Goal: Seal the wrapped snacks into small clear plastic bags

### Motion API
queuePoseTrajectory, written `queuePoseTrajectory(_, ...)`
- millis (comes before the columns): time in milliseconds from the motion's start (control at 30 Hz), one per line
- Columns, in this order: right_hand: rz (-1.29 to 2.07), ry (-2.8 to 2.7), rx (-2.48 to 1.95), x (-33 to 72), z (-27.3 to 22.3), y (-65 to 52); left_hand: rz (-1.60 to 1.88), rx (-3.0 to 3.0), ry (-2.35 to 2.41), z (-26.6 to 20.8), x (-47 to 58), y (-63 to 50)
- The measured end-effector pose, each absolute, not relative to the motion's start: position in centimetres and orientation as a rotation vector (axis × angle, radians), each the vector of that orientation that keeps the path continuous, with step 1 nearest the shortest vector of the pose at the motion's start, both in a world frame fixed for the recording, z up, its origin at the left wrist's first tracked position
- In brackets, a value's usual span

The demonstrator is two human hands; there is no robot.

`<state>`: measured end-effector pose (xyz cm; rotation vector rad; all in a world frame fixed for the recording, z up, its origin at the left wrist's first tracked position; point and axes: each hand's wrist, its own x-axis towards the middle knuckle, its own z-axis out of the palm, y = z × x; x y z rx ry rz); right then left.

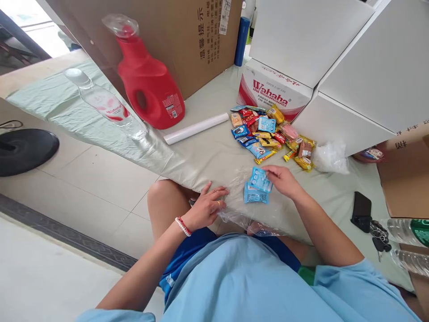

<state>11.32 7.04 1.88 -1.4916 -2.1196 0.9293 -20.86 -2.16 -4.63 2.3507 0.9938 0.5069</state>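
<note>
Between the thumb and fingers of my right hand (280, 179) is a light-blue snack packet (260, 179). Its lower edge overlaps another blue packet (256, 195) lying on clear plastic film (234, 218). My left hand (207, 206) rests by the left edge of the film, fingers spread and nothing held in them. Beyond both hands lies a heap of wrapped snacks (258, 134) in blue, red, yellow and brown wrappers. At the heap's right end sits a crumpled whitish plastic bag (331, 157).
A white roll (197, 128) lies left of the heap. Behind it stand a red jug (150, 80), a water bottle (107, 105) and a large cardboard box (187, 40). White boxes (355, 58) rise at the back right. A black phone (362, 211) and keys (380, 239) lie at the right.
</note>
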Motion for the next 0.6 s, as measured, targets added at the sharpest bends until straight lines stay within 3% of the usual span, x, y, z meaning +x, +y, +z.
queuePoseTrajectory(300,0.511,-2.238,-1.625,9.3,-2.2,2.8,0.581,2.342,1.053,-3.2,-19.4,-2.5)
queuePoseTrajectory(467,0.558,-2.165,-1.517,9.8,-0.7,2.2,0.799,2.271,1.131,-2.5,-17.3,-1.5)
queuePoseTrajectory(600,0.875,-2.082,-1.247,12.2,2.4,0.4,0.802,2.109,1.295,-2.3,-15.8,0.3)
